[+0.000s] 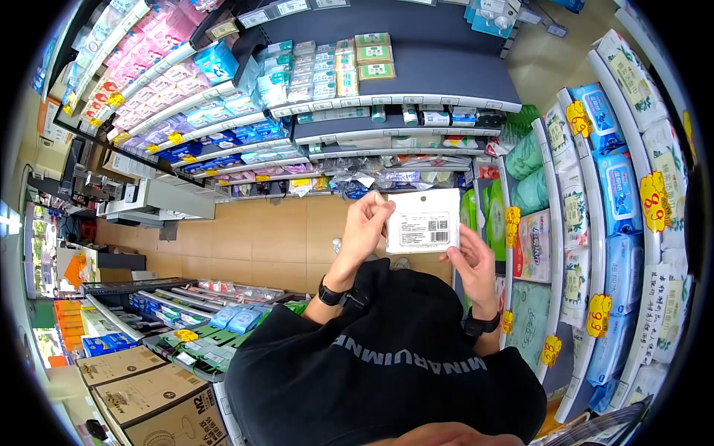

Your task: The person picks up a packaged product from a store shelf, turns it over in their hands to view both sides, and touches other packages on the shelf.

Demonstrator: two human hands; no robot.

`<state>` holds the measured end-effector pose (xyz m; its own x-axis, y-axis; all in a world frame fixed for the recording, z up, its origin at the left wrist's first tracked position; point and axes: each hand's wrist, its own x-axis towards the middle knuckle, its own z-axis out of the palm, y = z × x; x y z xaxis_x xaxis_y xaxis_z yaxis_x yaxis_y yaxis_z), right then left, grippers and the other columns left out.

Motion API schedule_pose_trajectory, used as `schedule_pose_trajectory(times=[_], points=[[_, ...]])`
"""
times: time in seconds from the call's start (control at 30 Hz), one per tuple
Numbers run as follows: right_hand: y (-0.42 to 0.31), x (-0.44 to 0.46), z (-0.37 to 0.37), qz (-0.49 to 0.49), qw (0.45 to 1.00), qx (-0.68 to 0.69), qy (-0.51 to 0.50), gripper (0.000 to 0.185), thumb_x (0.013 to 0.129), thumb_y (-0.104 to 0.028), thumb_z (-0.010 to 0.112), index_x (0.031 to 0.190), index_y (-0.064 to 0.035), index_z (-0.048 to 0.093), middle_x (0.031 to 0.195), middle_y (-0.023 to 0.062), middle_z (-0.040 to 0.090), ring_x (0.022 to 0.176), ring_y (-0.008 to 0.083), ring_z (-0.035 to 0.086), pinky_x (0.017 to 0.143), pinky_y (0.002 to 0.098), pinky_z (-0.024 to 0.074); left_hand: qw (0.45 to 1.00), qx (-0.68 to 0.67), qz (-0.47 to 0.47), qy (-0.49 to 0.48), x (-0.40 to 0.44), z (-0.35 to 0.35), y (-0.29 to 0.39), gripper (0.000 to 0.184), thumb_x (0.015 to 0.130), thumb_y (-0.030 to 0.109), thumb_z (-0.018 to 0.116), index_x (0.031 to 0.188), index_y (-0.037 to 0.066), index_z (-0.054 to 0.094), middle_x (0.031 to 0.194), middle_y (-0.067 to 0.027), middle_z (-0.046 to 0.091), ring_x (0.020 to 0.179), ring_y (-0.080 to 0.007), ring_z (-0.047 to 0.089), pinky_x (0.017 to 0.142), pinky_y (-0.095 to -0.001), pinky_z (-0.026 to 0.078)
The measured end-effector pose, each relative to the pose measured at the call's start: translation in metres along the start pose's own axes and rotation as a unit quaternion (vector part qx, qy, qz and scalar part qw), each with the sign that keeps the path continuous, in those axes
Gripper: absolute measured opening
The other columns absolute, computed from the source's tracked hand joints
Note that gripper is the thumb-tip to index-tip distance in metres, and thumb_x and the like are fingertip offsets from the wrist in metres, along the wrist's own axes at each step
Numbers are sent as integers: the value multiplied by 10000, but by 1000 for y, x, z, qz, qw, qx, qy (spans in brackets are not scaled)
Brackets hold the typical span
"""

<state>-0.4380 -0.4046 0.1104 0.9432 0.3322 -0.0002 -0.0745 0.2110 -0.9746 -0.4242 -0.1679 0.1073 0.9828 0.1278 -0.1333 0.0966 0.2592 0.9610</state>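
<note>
A flat white packet [423, 220] with small print, a barcode and a square code on its face is held up in front of the dark shirt. My left hand [367, 227] pinches its left edge near the upper corner, fingers curled. On the other side, my right hand [474, 266] grips the lower right edge, the thumb near the corner. Each wrist wears a black band. Beyond the packet, the shelf unit [468, 67] bears small green and white packs [374, 56] on its top level.
Shelves with blue wipe packs [619, 189] and yellow price tags [654, 201] stand close on the right. Pink packs [160, 44] fill the upper left shelves. Cardboard boxes [152, 394] are at the lower left. Tiled floor [279, 238] shows between the shelf rows.
</note>
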Motion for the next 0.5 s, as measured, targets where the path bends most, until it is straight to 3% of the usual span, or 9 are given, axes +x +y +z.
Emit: schedule_pose_trajectory(times=[0.07, 0.17, 0.5], points=[[0, -1, 0, 4, 1000, -1, -1, 485, 951, 3, 588, 1398, 104, 431, 1135, 153, 679, 880, 147, 650, 798, 272, 515, 1000, 0, -1, -5, 0, -2, -1, 250, 993, 132, 586, 764, 73, 505, 624, 5, 602, 528, -35, 517, 496, -207, 404], [0, -1, 2, 6, 1000, 0, -2, 487, 951, 5, 587, 1400, 106, 429, 1139, 154, 675, 878, 149, 650, 801, 276, 517, 1000, 2, 4, 1, 0, -2, -2, 262, 985, 148, 607, 750, 97, 501, 594, 54, 547, 526, -8, 500, 479, -199, 401], [1, 3, -3, -6, 1000, 0, -16, 455, 969, 15, 574, 1399, 85, 442, 1166, 170, 667, 939, 171, 657, 836, 292, 531, 1000, 3, 11, -4, 2, -1, 2, 244, 1001, 165, 601, 792, 70, 517, 645, 13, 614, 544, -28, 525, 504, -203, 410]])
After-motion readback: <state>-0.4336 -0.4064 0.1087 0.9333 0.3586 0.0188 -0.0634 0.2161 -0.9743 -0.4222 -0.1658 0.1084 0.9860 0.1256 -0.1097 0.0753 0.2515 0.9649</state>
